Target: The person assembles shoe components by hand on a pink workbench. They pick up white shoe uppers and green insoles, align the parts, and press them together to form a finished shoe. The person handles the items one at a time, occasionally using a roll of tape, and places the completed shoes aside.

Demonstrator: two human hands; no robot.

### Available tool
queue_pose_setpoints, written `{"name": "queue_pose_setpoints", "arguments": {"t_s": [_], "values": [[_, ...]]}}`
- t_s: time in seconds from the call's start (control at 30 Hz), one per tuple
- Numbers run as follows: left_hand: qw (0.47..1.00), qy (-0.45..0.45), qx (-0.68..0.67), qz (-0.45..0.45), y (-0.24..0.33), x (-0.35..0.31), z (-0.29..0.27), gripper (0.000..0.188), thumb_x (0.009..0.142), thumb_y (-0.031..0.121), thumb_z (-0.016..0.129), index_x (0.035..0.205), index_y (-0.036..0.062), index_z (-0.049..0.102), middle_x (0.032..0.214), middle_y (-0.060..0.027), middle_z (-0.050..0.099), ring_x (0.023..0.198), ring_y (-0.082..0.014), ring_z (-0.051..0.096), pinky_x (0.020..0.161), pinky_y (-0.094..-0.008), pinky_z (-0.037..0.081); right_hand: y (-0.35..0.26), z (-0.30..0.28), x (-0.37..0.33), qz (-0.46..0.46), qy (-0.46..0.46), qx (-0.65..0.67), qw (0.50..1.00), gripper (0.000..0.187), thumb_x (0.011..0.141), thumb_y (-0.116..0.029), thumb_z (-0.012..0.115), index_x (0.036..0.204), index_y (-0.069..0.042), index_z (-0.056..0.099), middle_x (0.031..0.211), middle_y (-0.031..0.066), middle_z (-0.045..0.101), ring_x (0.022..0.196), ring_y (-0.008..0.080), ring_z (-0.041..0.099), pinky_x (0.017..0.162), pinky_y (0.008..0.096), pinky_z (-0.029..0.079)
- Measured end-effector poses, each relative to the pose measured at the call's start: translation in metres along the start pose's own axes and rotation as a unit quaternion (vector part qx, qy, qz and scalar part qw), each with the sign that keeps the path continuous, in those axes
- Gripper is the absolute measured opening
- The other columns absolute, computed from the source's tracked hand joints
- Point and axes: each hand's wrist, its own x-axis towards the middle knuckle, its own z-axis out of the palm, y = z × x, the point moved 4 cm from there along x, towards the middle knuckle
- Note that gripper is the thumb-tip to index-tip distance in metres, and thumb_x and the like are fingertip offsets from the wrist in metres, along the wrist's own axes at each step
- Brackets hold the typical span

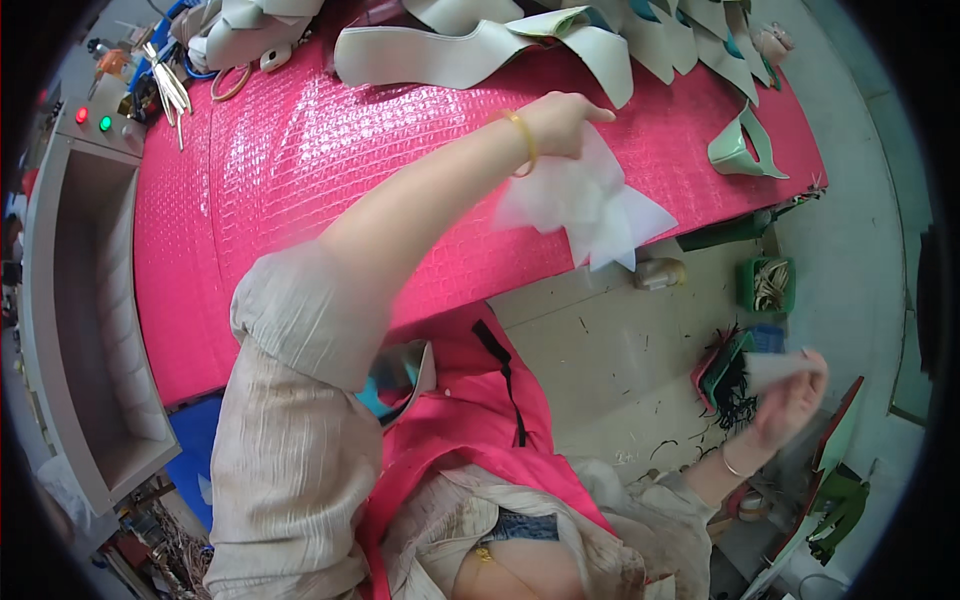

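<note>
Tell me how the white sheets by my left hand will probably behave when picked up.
The white sheets look thin, so they're probably light and floppy. Their corners fan out in different directions, suggesting loose layers that may slide apart.

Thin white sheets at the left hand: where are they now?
In the head view, the thin white sheets are above and right of centre, just below the left hand, overlapping the near edge of the pink table.
</note>
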Motion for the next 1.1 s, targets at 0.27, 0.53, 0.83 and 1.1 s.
{"name": "queue_pose_setpoints", "arguments": {"t_s": [0.27, 0.53, 0.83, 1.1], "values": [[0.912, 0.387, 0.09, 0.107, 0.019, -0.093, -0.028, 0.039, 0.07, 0.014, 0.067, 0.107, 0.0082, 0.055, 0.102, -0.0175, 0.053, 0.093, -0.0316, 0.053, 0.079, -0.0364, 0.044, 0.034, 0.126, -0.034, 0.232, -0.302, 0.157, 0.911, 0.029, 0.075, -0.009, 0.066, 0.099, 0.004, 0.054, 0.08, 0.0045, 0.058, 0.063, 0.0073, 0.05, 0.059, 0.0177, 0.04], [0.966, 0.116, 0.016, -0.229, 0.044, -0.345, 0.02, 0.035, 0.07, 0.022, 0.07, 0.095, 0.0018, 0.057, 0.084, -0.0161, 0.058, 0.078, -0.0304, 0.058, 0.069, -0.0355, 0.046, 0.066, 0.174, -0.094, 0.411, -0.258, 0.19, 0.853, 0.024, 0.078, -0.009, 0.063, 0.099, 0.002, 0.055, 0.087, 0.005, 0.06, 0.081, 0.0101, 0.056, 0.072, 0.0223, 0.044], [0.975, 0.199, 0.065, 0.073, 0.081, -0.36, 0.038, 0.019, 0.065, 0.006, 0.062, 0.081, 0.0085, 0.054, 0.084, -0.0047, 0.057, 0.082, -0.0215, 0.057, 0.068, -0.0361, 0.047, 0.028, 0.212, -0.101, 0.374, -0.377, 0.356, 0.769, 0.019, 0.085, -0.018, 0.055, 0.093, -0.001, 0.051, 0.072, 0.0013, 0.058, 0.058, 0.0083, 0.054, 0.056, 0.0184, 0.044], [0.906, 0.226, -0.187, -0.305, -0.046, -0.337, -0.009, 0.063, 0.069, 0.017, 0.068, 0.122, -0.0014, 0.039, 0.099, -0.0185, 0.058, 0.088, -0.0223, 0.058, 0.076, -0.0307, 0.046, 0.016, 0.335, -0.112, 0.432, -0.415, 0.53, 0.6, 0.022, 0.091, -0.021, 0.042, 0.1, -0.001, 0.046, 0.079, 0.0098, 0.056, 0.07, 0.0172, 0.055, 0.061, 0.0251, 0.044]]}}
